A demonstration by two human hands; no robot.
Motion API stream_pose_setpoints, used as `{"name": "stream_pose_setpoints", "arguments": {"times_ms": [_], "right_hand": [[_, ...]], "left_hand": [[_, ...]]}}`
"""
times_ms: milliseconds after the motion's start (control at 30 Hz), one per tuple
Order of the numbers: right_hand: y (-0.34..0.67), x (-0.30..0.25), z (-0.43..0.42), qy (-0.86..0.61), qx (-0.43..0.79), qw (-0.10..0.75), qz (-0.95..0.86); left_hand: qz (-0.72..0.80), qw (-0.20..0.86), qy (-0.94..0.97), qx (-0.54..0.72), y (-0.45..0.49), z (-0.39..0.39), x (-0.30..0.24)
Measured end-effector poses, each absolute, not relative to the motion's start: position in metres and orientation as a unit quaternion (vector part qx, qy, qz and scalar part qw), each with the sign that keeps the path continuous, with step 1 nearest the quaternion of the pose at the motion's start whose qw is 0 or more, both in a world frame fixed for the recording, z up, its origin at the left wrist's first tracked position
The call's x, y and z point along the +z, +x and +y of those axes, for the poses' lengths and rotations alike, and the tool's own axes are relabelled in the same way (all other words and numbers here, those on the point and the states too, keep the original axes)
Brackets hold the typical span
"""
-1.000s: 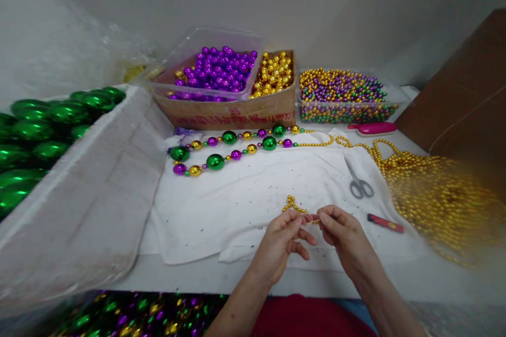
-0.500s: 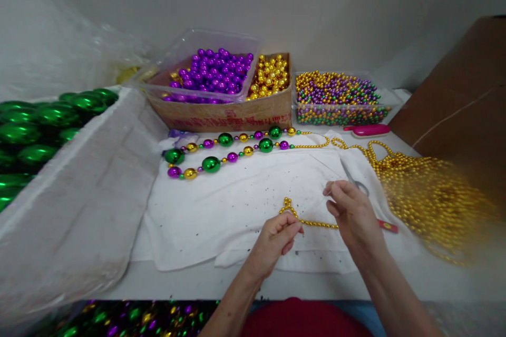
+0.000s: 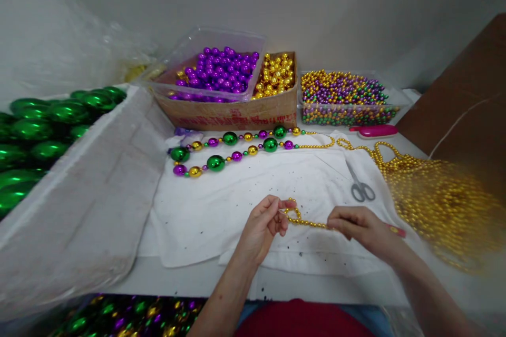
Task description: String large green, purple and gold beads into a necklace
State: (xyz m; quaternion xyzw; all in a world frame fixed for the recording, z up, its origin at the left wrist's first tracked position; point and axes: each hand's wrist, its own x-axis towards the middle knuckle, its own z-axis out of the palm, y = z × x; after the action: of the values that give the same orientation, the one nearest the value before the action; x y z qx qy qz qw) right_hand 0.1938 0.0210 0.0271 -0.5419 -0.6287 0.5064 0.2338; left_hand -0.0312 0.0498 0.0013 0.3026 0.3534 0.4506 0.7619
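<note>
A short gold bead string (image 3: pixel 310 224) stretches between my two hands just above a white cloth (image 3: pixel 205 221). Its left end curls into a small loop beside the fingers of my left hand (image 3: pixel 263 221), which are closed on that end; a thread there is too fine to make out. My right hand (image 3: pixel 358 229) pinches the string at its other end. Scissors (image 3: pixel 362 192) with grey handles lie on the cloth beyond my right hand. Behind both hands lies a long necklace (image 3: pixel 216 163) of green, purple and gold beads.
A box (image 3: pixel 225 118) at the back holds purple and gold beads, and a clear tub (image 3: pixel 351 114) small mixed ones. Gold bead strands (image 3: pixel 443 205) heap at right by a pink-handled tool (image 3: pixel 377 131). A white-walled bin (image 3: pixel 98 184) of green ovals stands left.
My right hand has come down from above the cloth onto the gold bead string, uncovering the scissors. My left hand has shifted slightly left and turned, its fingers now at the looped end.
</note>
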Motion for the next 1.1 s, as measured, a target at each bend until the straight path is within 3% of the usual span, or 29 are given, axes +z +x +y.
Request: {"name": "stream_pose_setpoints", "arguments": {"times_ms": [133, 367, 433, 567, 633, 833, 1100], "right_hand": [[0.188, 0.031, 0.025, -0.55, 0.445, 0.319, -0.63], [0.173, 0.017, 0.007, -0.438, 0.636, 0.209, -0.601], [0.182, 0.023, 0.008, -0.419, 0.67, 0.279, -0.545], [0.195, 0.043, 0.02, -0.375, 0.632, 0.554, -0.391], [0.198, 0.051, 0.028, -0.352, 0.626, 0.614, -0.327], [0.205, 0.056, 0.047, -0.376, 0.616, 0.606, -0.335], [0.212, 0.052, 0.057, -0.456, 0.498, 0.549, -0.493]], "left_hand": [[0.341, 0.78, 0.284, 0.441, -0.029, 0.046, 0.001], [0.355, 0.774, 0.274, 0.447, -0.031, 0.042, 0.008], [0.384, 0.76, 0.314, 0.419, -0.033, 0.04, 0.005], [0.418, 0.74, 0.403, 0.339, -0.033, 0.031, -0.006], [0.425, 0.711, 0.459, 0.322, -0.033, 0.026, -0.009], [0.435, 0.541, 0.657, 0.294, -0.028, 0.015, -0.002], [0.485, 0.509, 0.659, 0.268, -0.044, 0.02, 0.0]]}}
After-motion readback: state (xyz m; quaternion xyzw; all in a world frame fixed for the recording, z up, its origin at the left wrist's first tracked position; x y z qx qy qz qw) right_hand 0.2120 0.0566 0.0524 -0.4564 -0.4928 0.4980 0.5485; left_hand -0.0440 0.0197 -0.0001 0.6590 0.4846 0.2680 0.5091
